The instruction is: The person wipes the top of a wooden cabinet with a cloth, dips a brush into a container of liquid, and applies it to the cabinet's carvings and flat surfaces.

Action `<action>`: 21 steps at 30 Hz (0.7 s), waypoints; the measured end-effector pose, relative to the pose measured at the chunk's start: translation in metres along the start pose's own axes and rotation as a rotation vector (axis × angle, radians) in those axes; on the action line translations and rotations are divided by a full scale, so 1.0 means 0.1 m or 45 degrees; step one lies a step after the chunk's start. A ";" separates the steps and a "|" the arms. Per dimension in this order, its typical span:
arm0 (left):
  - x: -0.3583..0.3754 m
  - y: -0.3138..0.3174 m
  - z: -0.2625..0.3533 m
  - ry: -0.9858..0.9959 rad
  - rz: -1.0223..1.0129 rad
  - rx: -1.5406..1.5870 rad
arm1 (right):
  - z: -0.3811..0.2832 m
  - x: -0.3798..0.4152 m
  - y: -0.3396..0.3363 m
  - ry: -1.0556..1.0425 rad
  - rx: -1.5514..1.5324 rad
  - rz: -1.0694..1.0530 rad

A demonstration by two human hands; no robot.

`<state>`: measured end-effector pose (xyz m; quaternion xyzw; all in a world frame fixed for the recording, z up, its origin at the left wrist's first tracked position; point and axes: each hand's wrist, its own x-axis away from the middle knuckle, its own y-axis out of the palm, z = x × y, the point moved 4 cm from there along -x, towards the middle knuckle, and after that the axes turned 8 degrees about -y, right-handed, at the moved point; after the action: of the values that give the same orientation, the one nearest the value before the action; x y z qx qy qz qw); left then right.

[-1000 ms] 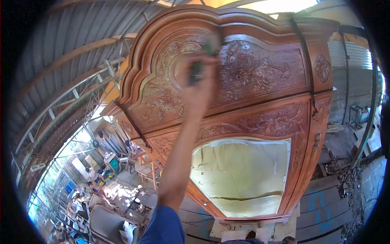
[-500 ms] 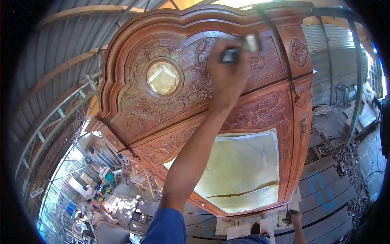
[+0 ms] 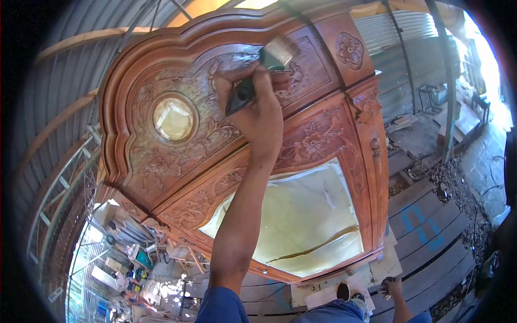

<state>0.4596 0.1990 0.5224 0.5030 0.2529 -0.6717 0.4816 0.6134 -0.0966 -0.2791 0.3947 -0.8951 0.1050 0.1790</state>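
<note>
A tall reddish-brown carved wooden cabinet (image 3: 210, 172) fills the middle, with a round opening covered in paper (image 3: 174, 119) and a large papered panel (image 3: 307, 215). My left hand (image 3: 256, 102) is raised before its upper carved part, closed around a broad brush (image 3: 279, 54) with a dark green handle and pale bristles. The bristles are near the upper right panel; whether they touch it is unclear. Low at the right, beside the cabinet's base, my right hand (image 3: 392, 288) has its fingers curled round something dark and small.
Planks (image 3: 425, 231) with blue marks lie at the right, beside rubble (image 3: 458, 199). A metal post (image 3: 449, 107) stands behind. Chairs (image 3: 183, 253) and mixed items are at the lower left, where people appear small and unclear. Feet stand on a pale board (image 3: 318, 296).
My left hand and the brush have moved left and slightly down across the view, and the hand has turned. The whole view has shifted, with the cabinet now further left.
</note>
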 end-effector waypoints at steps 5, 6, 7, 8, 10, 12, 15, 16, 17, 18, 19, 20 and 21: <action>0.06 0.21 -0.36 -0.262 -0.223 -0.194 | 0.13 -0.05 -0.02 0.004 0.189 -0.056; 0.18 0.11 -0.35 -0.230 -0.180 -0.264 | 0.09 -0.04 -0.04 -0.288 0.390 0.026; 0.27 0.07 -0.32 -0.185 -0.150 -0.331 | 0.10 -0.09 -0.03 -0.288 0.379 0.030; 0.34 0.07 -0.29 -0.212 -0.113 -0.214 | 0.25 -0.14 0.01 -0.123 0.122 -0.009; 0.31 0.12 -0.61 -0.122 -0.193 -0.281 | 0.36 -0.04 0.02 0.054 -0.113 -0.063; 0.32 0.03 -0.70 -0.068 -0.176 -0.421 | 0.18 0.01 0.02 0.060 -0.040 -0.109; 0.44 -0.35 -0.52 -0.033 -0.100 -0.536 | 1.27 -0.52 -0.06 -0.378 0.050 -0.117; 0.51 -0.58 -0.40 -0.055 -0.043 -0.557 | 1.25 -0.51 -0.11 -0.387 0.068 -0.149; 0.57 -0.81 -0.27 -0.077 0.014 -0.576 | 1.28 -0.38 -0.19 -0.133 -0.138 -0.105; 0.65 -1.19 -0.03 -0.081 0.106 -0.585 | 1.29 -0.22 -0.24 0.121 -0.347 -0.053; 0.73 -1.56 0.22 -0.086 0.197 -0.592 | 1.21 -0.04 -0.32 0.224 -0.314 -0.063; 0.82 -1.94 0.47 -0.092 0.288 -0.597 | 0.98 0.10 -0.40 0.323 -0.273 -0.079; 0.93 -2.43 0.78 -0.101 0.497 -0.960 | 1.01 0.15 -0.46 0.320 -0.228 -0.127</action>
<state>0.2040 0.1977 0.4303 0.3038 0.3622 -0.4472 0.7593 0.6140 -0.1704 -0.3629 0.4049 -0.8507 0.0643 0.3290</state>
